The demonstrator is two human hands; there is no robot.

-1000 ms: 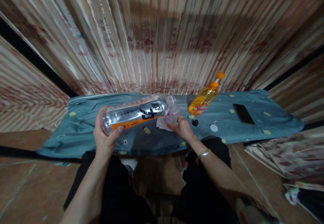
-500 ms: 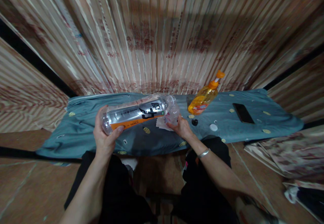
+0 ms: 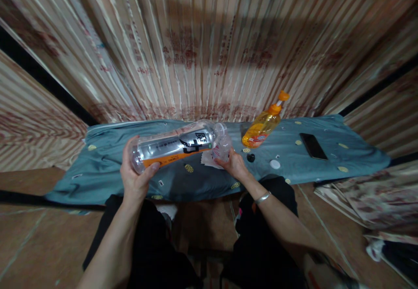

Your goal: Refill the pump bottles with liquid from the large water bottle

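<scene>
My left hand (image 3: 135, 173) is wrapped round the base of a large clear plastic bottle (image 3: 170, 145) with a silver and orange label. This bottle is tilted nearly flat, its neck to the right, at the mouth of a small clear bottle (image 3: 223, 147). Around the small bottle my right hand (image 3: 233, 165) is closed, holding it upright over the bench. A piece of white tissue (image 3: 209, 159) lies beneath it. Just right of that hand are a black cap (image 3: 251, 157) and a white cap (image 3: 274, 164). Whether liquid passes between the bottles I cannot tell.
An orange pump bottle of dish soap (image 3: 261, 128) stands at the back of the bench, which a blue-green cloth (image 3: 107, 167) covers. Farther right lies a dark phone (image 3: 313, 146). A striped curtain (image 3: 202, 49) hangs behind, and black poles (image 3: 48, 78) slant at both sides.
</scene>
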